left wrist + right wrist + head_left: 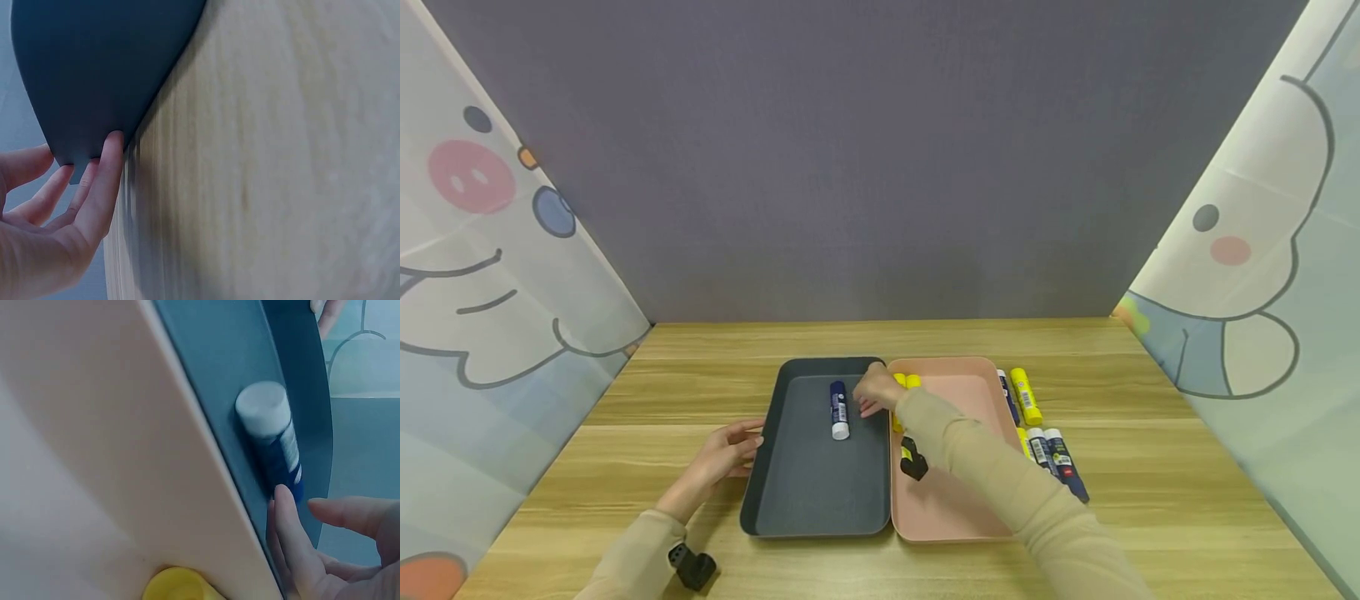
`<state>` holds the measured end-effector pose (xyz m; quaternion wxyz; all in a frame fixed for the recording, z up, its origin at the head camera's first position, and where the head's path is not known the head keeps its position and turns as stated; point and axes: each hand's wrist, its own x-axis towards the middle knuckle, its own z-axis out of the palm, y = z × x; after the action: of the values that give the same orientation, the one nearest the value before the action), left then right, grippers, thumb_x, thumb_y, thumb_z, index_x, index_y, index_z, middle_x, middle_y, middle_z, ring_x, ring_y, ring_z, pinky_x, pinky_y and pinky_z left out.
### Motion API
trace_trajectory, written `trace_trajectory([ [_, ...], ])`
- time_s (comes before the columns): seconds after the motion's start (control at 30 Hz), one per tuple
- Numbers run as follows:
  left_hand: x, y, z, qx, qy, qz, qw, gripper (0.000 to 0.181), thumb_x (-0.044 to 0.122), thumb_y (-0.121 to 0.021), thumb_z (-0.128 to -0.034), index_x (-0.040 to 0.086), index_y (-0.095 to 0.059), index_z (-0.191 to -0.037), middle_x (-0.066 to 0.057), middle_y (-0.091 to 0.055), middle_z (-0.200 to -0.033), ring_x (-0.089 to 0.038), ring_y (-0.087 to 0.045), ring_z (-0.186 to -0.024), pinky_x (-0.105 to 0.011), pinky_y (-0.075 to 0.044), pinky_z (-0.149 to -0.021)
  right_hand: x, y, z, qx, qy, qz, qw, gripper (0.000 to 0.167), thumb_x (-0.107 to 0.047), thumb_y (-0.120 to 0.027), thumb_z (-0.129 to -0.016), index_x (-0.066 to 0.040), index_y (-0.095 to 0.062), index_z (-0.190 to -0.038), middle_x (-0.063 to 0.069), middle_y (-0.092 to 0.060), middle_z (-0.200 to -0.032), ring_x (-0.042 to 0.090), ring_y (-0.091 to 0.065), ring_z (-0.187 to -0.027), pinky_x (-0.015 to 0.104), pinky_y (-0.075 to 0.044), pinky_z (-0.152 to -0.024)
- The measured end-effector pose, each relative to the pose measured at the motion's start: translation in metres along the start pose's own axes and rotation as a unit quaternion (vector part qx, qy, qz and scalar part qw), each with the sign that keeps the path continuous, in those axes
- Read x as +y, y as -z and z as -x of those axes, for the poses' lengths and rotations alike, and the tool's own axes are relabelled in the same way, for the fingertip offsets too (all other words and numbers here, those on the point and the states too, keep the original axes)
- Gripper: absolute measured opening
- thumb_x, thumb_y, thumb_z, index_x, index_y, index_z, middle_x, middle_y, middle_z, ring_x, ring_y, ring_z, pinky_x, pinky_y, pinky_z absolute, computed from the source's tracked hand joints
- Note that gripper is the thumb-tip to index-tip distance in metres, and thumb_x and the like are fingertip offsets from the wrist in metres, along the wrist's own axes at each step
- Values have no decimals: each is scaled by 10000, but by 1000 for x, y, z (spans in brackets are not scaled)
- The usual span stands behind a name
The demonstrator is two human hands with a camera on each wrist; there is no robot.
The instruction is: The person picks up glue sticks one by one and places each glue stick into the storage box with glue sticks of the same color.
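Your left hand (727, 454) rests its fingertips against the outer left wall of the dark grey rectangular tray (820, 492), left of the frame's centre; its fingers are spread, with the thumb set apart. Your right hand (877, 390) hangs over that tray's upper right part, fingers parted from the thumb and pinching nothing. Just left of it in the head view, the dark blue glue stick with a white cap (839, 411) lies on the tray floor, its cap towards the bottom of the frame. Your right fingertips overlap the stick's far end in the right wrist view, but you cannot tell whether they touch.

On that floor, your longest run of room goes from the white cap down to the lower rim. The tray's right rim meets the left rim of the pink rectangular tray (928, 512). Along that pink edge, beside your wrist, lie yellow cylindrical glue sticks (913, 382), partly hidden by your right arm's beige sleeve (992, 458). Past the pink tray's right edge, more yellow and dark blue glue sticks (1066, 465) lie on the pale wood-grain worktop (1165, 500), which extends towards the frame's lower right.
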<state>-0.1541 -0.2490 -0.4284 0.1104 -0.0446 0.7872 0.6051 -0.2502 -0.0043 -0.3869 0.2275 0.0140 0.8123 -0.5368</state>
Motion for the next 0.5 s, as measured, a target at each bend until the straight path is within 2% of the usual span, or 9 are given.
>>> trace_trajectory([
  [0.17,0,0,0,-18,19,-13,10000,446,107,-491,-896,-76,-369,-1284,-204,-543,-1089,-239,-598,-870,-385,-497,-682,-1,3,2,-61,45,128,9999,303,31,-583,-780,132,-518,-1058,198,-565,-798,334,-603,-721,369,-520,-626],
  [0.33,0,-1,-1,43,18,-26,10000,438,95,-496,-890,-80,-381,-1274,-202,-554,-1070,-235,-601,-852,-388,-498,-676,-3,11,12,-587,361,278,9972,360,-7,-566,-809,117,-502,-1140,258,-566,-958,376,-589,-827,374,-517,-648],
  [0.5,-1,-1,-2,57,-26,-13,10000,437,83,-495,-883,-95,-380,-1265,-205,-560,-1057,-223,-603,-838,-388,-500,-673,-4,17,20,-929,642,545,9921,399,-30,-551,-832,114,-461,-1194,230,-561,-992,387,-570,-894,396,-508,-688],
])
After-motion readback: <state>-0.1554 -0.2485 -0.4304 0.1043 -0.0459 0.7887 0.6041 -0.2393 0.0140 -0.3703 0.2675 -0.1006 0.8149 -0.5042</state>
